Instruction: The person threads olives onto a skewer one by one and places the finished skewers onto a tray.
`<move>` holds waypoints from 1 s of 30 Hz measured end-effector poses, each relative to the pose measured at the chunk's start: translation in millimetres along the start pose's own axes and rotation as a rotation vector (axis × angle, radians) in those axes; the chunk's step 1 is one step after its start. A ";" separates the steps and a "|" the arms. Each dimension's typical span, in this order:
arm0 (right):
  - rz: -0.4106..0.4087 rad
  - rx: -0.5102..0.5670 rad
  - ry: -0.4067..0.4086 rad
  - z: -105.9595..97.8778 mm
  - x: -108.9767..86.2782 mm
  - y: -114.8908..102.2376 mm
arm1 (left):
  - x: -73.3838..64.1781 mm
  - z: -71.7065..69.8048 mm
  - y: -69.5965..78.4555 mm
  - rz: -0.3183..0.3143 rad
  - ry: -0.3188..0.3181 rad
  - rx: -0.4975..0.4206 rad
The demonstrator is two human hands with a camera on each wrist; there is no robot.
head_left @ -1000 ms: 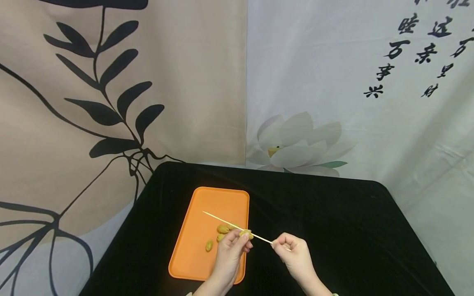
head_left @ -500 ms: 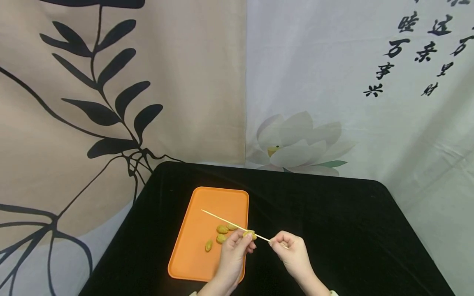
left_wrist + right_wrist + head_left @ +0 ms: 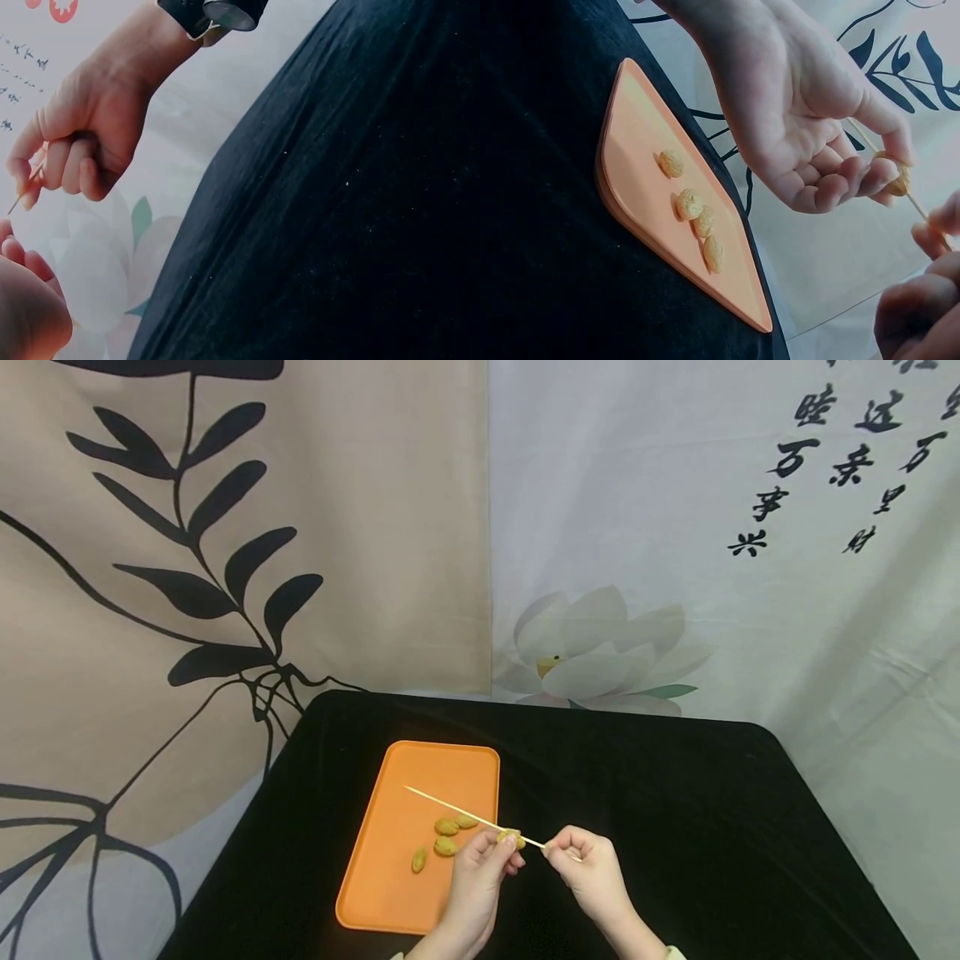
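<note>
One stick [image 3: 435,800]: long axis slants from over the orange tray [image 3: 390,885] out past its right edge.
Yellow piece [image 3: 904,180]: just off the tray's right edge; stick shows both sides, looks threaded.
Left hand [image 3: 480,868]: nearer the tray, pinching yellow piece.
Right hand [image 3: 588,864]: right of the tray, pinching stick near its end.
Four loose pieces [image 3: 446,827]: on the tray.
Hidden: stick inside yellow piece; its end among right-hand fingers, unclear.

Orange tray [image 3: 444,765] on a black-draped table [image 3: 697,827]
Rectangular with rounded corners, the tray lies flat on the dark cloth [image 3: 637,768], left of the table's middle in the head view.
</note>
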State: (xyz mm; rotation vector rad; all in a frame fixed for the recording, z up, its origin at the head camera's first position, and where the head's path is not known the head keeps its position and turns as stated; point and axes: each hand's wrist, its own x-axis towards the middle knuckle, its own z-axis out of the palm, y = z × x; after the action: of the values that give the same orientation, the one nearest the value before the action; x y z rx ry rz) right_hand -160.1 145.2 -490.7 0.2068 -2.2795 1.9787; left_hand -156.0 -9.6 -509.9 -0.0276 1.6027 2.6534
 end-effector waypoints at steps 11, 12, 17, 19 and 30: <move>-0.019 0.012 -0.028 -1.0 0.2 -2.0 | -3.6 4.4 -2.2 0.005 -0.035 -0.006; -0.020 0.014 -0.030 -1.0 0.2 -1.7 | -4.0 4.8 -2.6 0.004 -0.038 -0.007; -0.011 0.029 -0.035 -0.9 0.0 -0.2 | -5.6 7.0 -5.4 0.019 -0.050 -0.013; -0.007 0.030 -0.040 -0.8 -0.3 0.4 | -6.1 7.3 -7.0 0.021 -0.048 -0.013; 0.071 -0.140 -0.249 -16.2 -10.0 12.7 | -9.1 3.3 -9.5 -0.106 -0.063 0.134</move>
State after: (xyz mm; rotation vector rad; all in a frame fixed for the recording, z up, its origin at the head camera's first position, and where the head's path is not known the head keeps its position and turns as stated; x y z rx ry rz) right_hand -152.5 163.2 -502.6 0.3843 -2.6009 1.9112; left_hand -146.5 -2.5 -516.5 -0.0244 1.7049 2.4388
